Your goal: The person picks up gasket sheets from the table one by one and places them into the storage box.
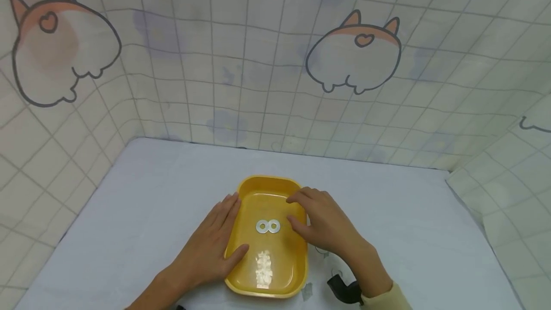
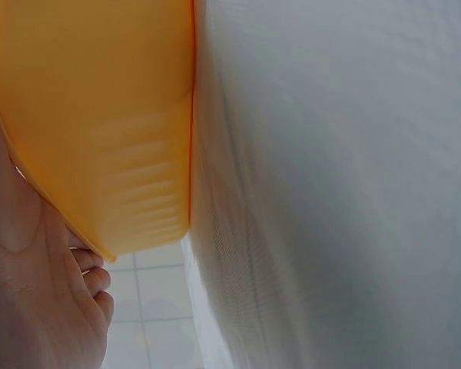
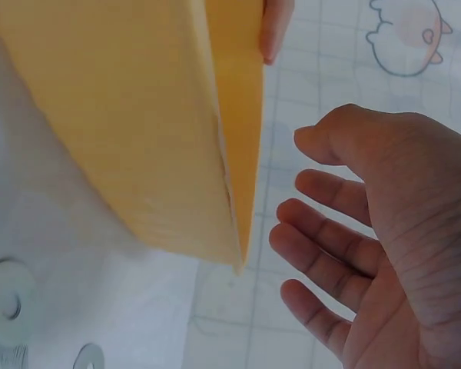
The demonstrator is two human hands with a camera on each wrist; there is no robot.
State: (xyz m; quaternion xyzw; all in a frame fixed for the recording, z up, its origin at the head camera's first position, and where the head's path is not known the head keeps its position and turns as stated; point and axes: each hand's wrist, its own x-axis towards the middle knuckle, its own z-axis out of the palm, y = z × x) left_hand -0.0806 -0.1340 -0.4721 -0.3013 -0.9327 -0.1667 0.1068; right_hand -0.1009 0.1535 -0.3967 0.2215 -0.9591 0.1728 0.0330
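A yellow tray stands on the white-covered table, and two flat metal washers lie side by side on its floor. My left hand rests along the tray's left rim, fingers straight and thumb reaching over the inside. From the left wrist view, the palm and fingers lie against the outer edge of the tray wall. Above the right rim hovers my right hand, its thumb and fingers loosely bent and apart. Nothing is between them in the right wrist view, where the hand is beside the tray wall.
Ring-shaped pieces lie on the tabletop to the right of the tray, partly under the right forearm. A black curved piece is at the right wrist. A checked cloth wall with cartoon animals encloses the table's back and sides.
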